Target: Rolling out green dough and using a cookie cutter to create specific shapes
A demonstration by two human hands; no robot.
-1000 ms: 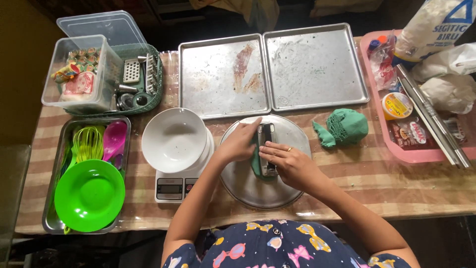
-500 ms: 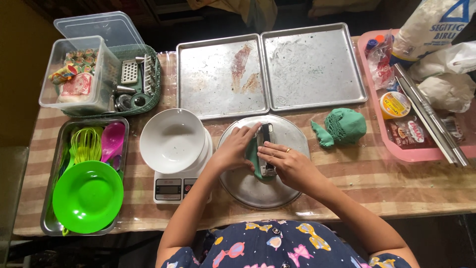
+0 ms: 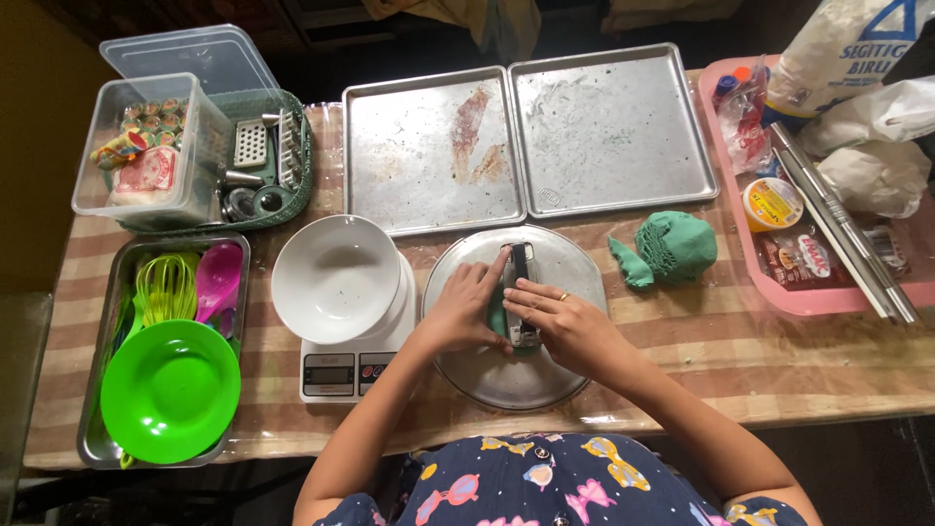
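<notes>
Pressing down together on a metal tool [image 3: 521, 292] and the green dough [image 3: 499, 317] under it, the left hand [image 3: 467, 312] and right hand [image 3: 565, 326] lie flat, fingers nearly touching, at the middle of a round tray [image 3: 467, 375]. The dough sits between both palms. More dough [image 3: 672, 246] lies right; a scale [image 3: 336, 370] with a bowl [image 3: 334, 278] stands left.

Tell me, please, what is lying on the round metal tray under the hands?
On the round metal tray, a metal mould and green dough show between the left hand and right hand. The hands cover the rest.
</notes>
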